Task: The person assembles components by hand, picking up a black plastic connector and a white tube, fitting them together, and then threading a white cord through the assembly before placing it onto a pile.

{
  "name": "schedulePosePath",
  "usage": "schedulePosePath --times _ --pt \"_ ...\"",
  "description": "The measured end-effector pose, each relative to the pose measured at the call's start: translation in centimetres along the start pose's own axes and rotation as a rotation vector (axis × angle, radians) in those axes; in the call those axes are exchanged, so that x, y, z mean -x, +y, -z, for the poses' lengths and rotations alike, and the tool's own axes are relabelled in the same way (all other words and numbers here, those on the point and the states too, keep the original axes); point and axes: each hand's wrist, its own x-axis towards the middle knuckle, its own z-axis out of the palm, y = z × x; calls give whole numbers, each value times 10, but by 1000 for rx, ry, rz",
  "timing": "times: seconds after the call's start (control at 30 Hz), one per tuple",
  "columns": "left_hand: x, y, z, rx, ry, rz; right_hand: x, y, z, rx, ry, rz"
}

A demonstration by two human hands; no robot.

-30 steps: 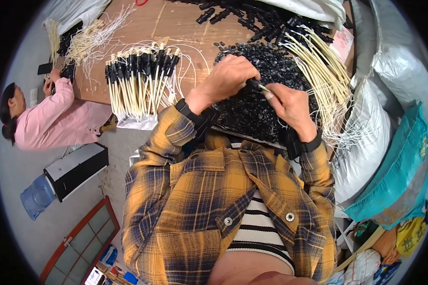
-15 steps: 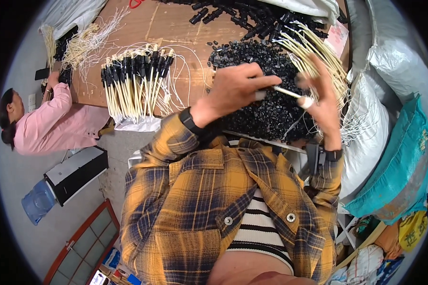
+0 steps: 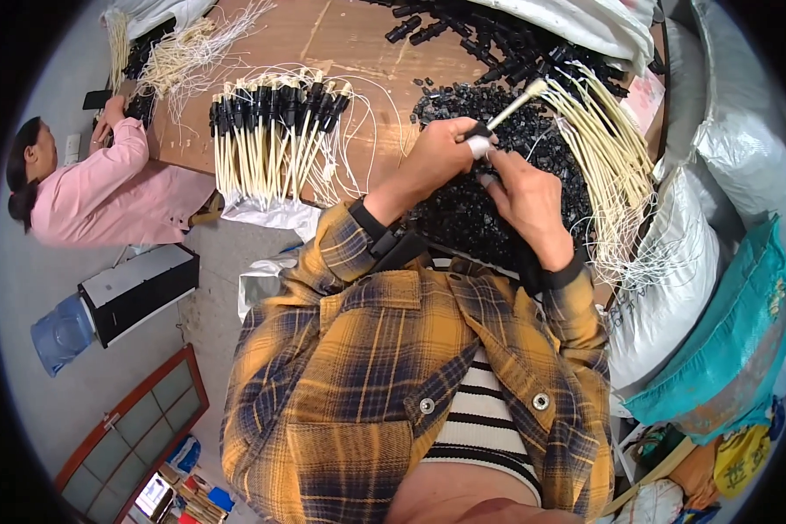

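Observation:
My left hand is closed around a thin cream-coloured sleeved cable. Its thicker pale end points up and to the right, over the heap of small black plastic parts. A small black piece shows at the left fingertips, beside a white wrapping on a digit. My right hand meets the left one with its fingers drawn together; what they pinch is hidden. To the right of the heap lies a bundle of similar cream cables with thin white wires trailing off.
Left of my hands, a row of cream cables with black connectors lies on the brown table. Larger black connectors are piled at the back. White sacks stand at the right. A person in pink works at the far left.
My right hand, spread at the cable's far end before, has come left and closed beside the left hand. The cable's free end now points up and right; the view has shifted slightly.

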Motion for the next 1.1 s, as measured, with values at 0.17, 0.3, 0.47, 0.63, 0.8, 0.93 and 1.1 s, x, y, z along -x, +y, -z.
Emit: schedulePosePath --times 0.17,0.3,0.47,0.63,0.8,0.93,1.1 --pt "0 1 12 -233 86 -130 1 2 -11 -62 106 59" --pt "0 3 13 -566 43 -171 2 4 -9 -186 190 -20" --pt "-2 -13 25 -899 121 -529 -2 8 -3 -108 281 -96" --pt "2 -10 21 -951 72 -486 -7 5 -4 -106 250 -107" --pt "6 -4 12 -921 -1 -479 -7 10 -9 -122 153 -19" --pt "6 -7 15 -908 -6 -460 -5 9 -10 -132 168 -4" --pt "4 -12 22 -921 -8 -384 -1 14 -8 -34 187 -35"
